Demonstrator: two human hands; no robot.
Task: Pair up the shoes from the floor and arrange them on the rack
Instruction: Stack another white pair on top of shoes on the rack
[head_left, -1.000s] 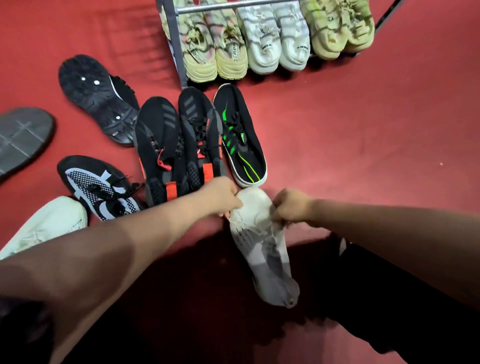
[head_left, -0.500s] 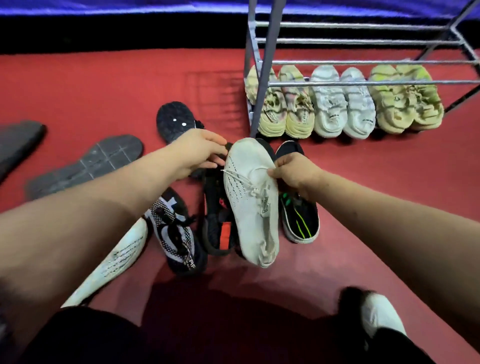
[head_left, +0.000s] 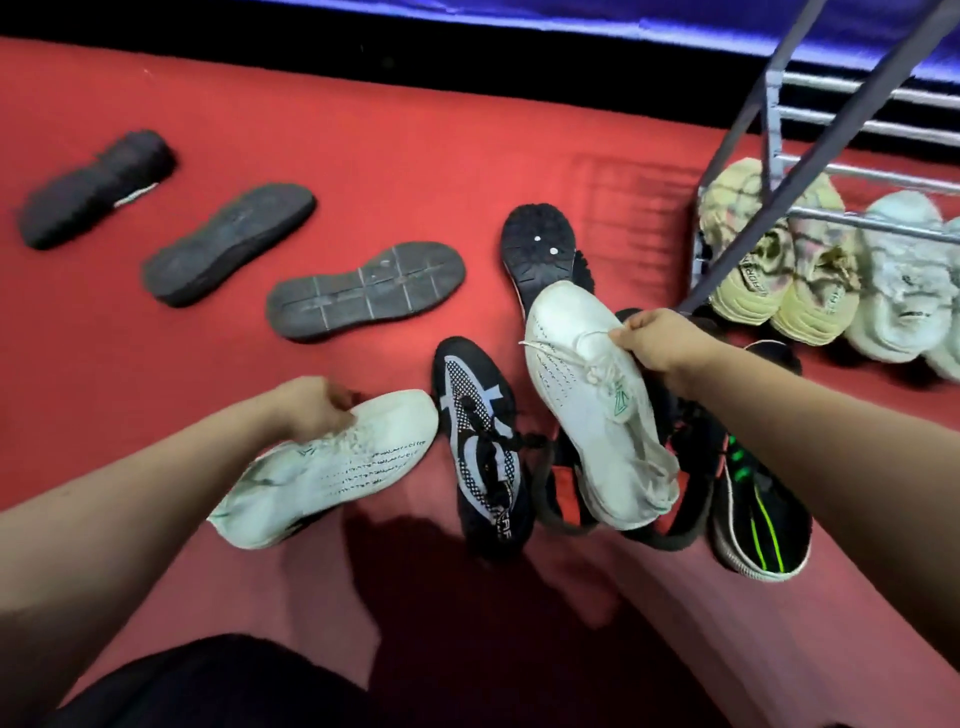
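Observation:
My right hand (head_left: 657, 343) grips a white knit shoe (head_left: 587, 410) by its laces, held in the air above the black shoes on the floor. My left hand (head_left: 311, 402) closes on the top of a matching white shoe (head_left: 332, 467) lying on the red carpet at lower left. The metal shoe rack (head_left: 810, 156) stands at the right, with yellowish shoes (head_left: 769, 270) and pale white shoes (head_left: 904, 291) on its lowest level.
On the carpet lie a black and white patterned shoe (head_left: 480, 441), black shoes with orange marks (head_left: 563, 483), a black shoe with green stripes (head_left: 758, 514), an upturned studded black shoe (head_left: 540, 254), and three dark shoes sole-up (head_left: 363, 291) toward the left.
My left hand let go of the lifted white shoe and dropped left onto the second white shoe on the floor. My right hand alone holds the first. The view swung left.

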